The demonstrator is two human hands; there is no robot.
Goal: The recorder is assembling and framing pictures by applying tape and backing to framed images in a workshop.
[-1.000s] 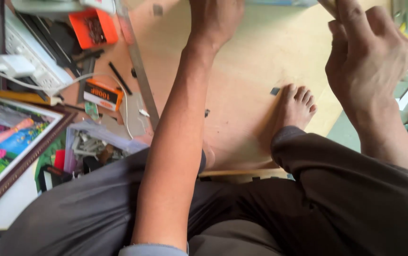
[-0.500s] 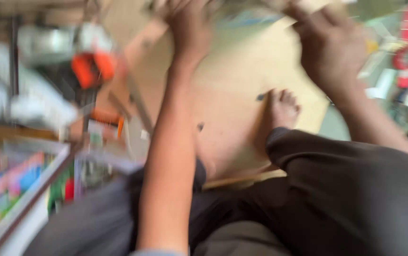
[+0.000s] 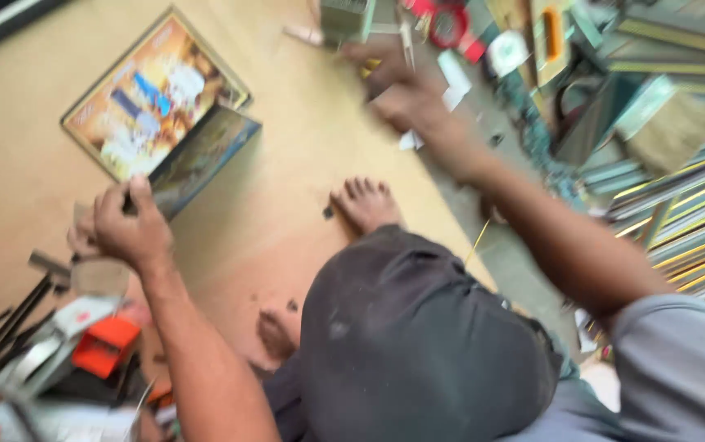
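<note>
The person sits on a pale wooden board (image 3: 287,213) that serves as the floor surface, one bare foot (image 3: 365,205) resting near its right edge and dark trousers (image 3: 418,344) covering the raised knee in the foreground. The left hand (image 3: 127,229) lies toward the board's left side, fingers curled and pressed down on the near corner of a dark picture panel (image 3: 201,155); the grip looks closed on that corner, though the blur keeps the fingertips unclear. The dark panel lies tilted, overlapping the lower right edge of a colourful framed picture (image 3: 148,98) that rests flat near the board's far left part. The right hand (image 3: 397,86) is stretched out to the far right edge of the board, badly blurred, fingers bent around something small and yellowish; what it holds cannot be told, nor how tightly. Just beyond it stands a grey-green box-like object (image 3: 344,16). Off the right edge lies a pile of frame mouldings (image 3: 680,213) with gold and green stripes, and a brush (image 3: 672,131) above them. At the near left corner sit an orange tool (image 3: 103,344) and dark metal rods (image 3: 0,336).
</note>
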